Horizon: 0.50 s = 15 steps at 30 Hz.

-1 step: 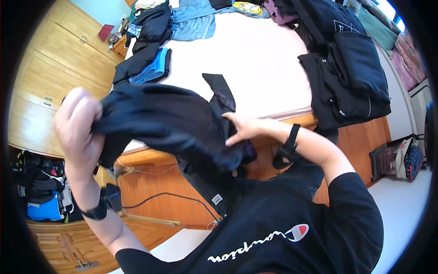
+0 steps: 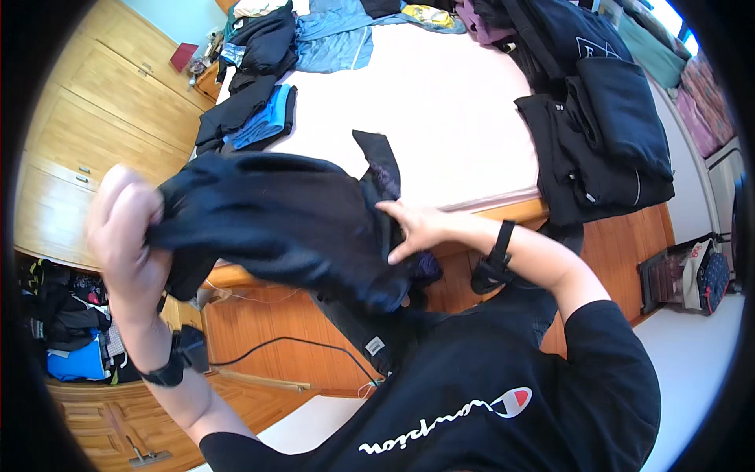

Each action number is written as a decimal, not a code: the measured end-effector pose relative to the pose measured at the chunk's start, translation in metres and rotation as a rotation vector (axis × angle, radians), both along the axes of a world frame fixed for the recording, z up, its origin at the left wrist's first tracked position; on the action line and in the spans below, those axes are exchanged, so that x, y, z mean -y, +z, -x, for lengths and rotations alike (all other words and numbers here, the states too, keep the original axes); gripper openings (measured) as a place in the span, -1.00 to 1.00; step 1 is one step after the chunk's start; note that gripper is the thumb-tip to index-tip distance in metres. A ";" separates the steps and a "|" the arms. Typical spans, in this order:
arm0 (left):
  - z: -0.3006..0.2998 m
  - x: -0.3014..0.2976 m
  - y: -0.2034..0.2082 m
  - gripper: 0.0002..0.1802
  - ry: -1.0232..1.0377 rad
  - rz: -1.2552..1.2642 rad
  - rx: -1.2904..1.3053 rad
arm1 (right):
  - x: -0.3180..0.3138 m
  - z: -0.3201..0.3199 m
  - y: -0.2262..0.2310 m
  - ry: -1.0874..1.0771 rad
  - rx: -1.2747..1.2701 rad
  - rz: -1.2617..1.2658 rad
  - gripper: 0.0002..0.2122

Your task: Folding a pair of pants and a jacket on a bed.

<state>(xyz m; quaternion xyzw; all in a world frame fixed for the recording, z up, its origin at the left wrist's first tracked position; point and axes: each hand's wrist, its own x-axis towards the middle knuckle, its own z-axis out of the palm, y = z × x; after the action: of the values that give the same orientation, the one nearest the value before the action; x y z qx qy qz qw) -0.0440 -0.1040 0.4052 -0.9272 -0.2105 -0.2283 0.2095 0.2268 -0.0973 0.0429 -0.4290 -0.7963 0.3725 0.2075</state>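
Observation:
A dark black garment [image 2: 267, 212], its exact kind unclear, is stretched between my hands in front of the bed's near edge. At the left, my left hand [image 2: 126, 228] is raised in a fist round one end of it, slightly blurred. My right hand [image 2: 417, 230] lies against the other end, thumb and forefinger spread wide on the cloth; its other fingers are partly hidden. A narrow dark strip with purplish cloth [image 2: 381, 161] trails from that end onto the bed [image 2: 440, 102]. The garment's lower edge hangs over my legs.
Black clothes [image 2: 605, 149] are piled at the bed's right, with folded dark and blue clothes [image 2: 263, 118] at its left. More garments [image 2: 334, 35] lie along the far side. Wooden cabinets [image 2: 102, 102] stand left, above an open drawer of clothes [image 2: 75, 322]. A black cable [image 2: 291, 340] crosses the floor.
My left hand has shifted slightly left and down, drawing the garment along. My right hand has moved a little left and down with the cloth.

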 end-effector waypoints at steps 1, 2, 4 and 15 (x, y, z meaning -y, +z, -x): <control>0.002 -0.001 0.001 -0.69 -0.005 -0.002 0.057 | 0.005 0.002 0.007 0.035 0.081 -0.032 0.11; 0.016 0.010 0.014 -0.66 0.051 -0.009 0.090 | 0.006 0.018 0.010 0.089 0.057 -0.151 0.15; 0.040 0.018 0.028 -0.70 0.135 -0.053 0.241 | 0.018 0.042 0.023 0.175 0.071 -0.359 0.27; 0.017 -0.104 0.065 -0.92 0.278 -0.156 0.443 | -0.061 0.113 -0.005 -0.544 -0.734 0.066 -0.80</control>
<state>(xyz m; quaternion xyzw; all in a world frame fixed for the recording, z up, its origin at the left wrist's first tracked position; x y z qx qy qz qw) -0.0614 0.0005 0.4706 -0.7978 -0.3584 -0.4101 0.2587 0.1142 -0.0361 0.0380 -0.4685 -0.5163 0.4568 0.5525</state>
